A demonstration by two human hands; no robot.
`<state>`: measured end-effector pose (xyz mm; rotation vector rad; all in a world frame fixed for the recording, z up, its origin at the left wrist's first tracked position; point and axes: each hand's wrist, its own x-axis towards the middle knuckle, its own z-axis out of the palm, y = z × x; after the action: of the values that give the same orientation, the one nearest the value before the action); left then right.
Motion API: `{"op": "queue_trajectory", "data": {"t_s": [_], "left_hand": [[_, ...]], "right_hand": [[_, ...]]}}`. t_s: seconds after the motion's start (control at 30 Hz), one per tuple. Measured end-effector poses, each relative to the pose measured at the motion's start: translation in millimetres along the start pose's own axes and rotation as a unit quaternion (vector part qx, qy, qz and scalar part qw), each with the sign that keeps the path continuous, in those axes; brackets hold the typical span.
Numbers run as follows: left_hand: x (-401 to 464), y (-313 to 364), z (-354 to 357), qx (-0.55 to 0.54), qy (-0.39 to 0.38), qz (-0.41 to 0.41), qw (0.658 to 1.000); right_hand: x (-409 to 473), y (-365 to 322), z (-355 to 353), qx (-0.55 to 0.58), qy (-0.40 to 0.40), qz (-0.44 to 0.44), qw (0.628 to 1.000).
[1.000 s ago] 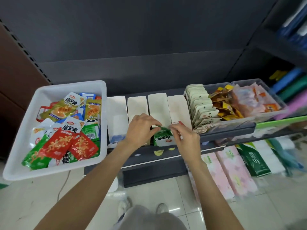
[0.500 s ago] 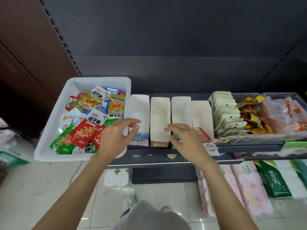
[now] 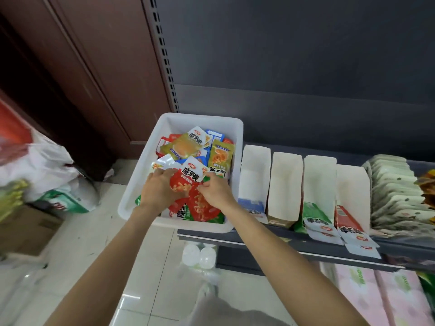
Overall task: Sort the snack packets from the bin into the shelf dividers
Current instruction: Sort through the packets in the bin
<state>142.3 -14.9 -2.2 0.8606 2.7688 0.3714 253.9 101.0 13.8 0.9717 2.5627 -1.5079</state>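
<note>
A white bin [image 3: 138, 184] holds several snack packets in red, green, olive and blue. Both hands are inside it. My left hand [image 3: 159, 190] lies on the pile with its fingers at the left edge of a red packet [image 3: 182, 184]. My right hand [image 3: 215, 190] has curled fingers at the red packet's right edge, over a green packet [image 3: 213, 178]. Right of the bin stand white paper shelf dividers [image 3: 255, 170]. One holds a blue packet [image 3: 250, 205], another a green packet [image 3: 315, 217], another a red packet [image 3: 348, 223].
Clear tubs with pale pouches [image 3: 393, 191] and orange snacks sit at the shelf's right end. Pink tissue packs [image 3: 367, 297] lie on the floor below. Plastic bags [image 3: 42, 170] and a cardboard box [image 3: 26, 229] stand left. A brown cabinet is behind.
Both hands left the dividers and moved left into the bin, now closing on a red packet. The view swung left with them.
</note>
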Motion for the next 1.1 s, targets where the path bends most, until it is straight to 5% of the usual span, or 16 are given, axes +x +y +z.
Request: {"op": "queue_trajectory", "data": {"t_s": [0.23,0.47,0.67,0.77,0.97,1.1], "left_hand": [[-6,2,-15,-0.138,0.010,0.089,0.986],[-48,54,-47,-0.394,-0.056,0.170,0.902],[-75,153,-24,-0.321,-0.120,0.370,0.864],[-81,200,1,-0.271,-0.066,0.440,0.854],[-101,286,55,-0.231,0.006,0.431,0.872],[-102,304,90,-0.183,-0.010,0.382,0.906]], "right_hand": [[4,-3,2,0.268,0.013,0.055,0.962],[-56,29,-64,0.201,0.177,-0.076,0.960],[-148,102,-143,0.269,0.169,-0.111,0.942],[-184,126,-158,0.273,0.276,-0.108,0.915],[-228,180,-175,0.112,0.547,-0.057,0.828],[-230,214,-186,-0.087,0.605,-0.063,0.789]]}}
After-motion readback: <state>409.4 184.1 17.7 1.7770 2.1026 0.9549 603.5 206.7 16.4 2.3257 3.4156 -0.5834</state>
